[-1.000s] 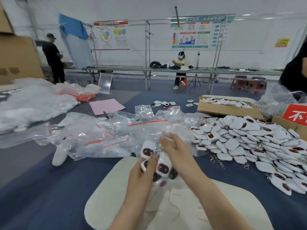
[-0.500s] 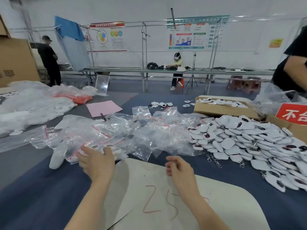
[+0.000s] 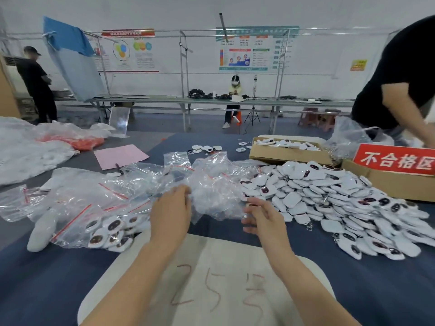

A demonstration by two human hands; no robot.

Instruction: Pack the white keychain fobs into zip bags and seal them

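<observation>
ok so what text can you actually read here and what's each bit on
"不合格区": white characters on the red sign standing on the cardboard box.
"25": red handwriting on the white board nearest the camera; the mark after it is unclear.
Wall posters, red banner and yellow notice: too blurred to read.

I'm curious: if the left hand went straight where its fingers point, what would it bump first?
Likely the heap of crumpled clear plastic zip bags beyond the left hand; its fingertips seem at the heap's edge, though depth is unclear.
</observation>
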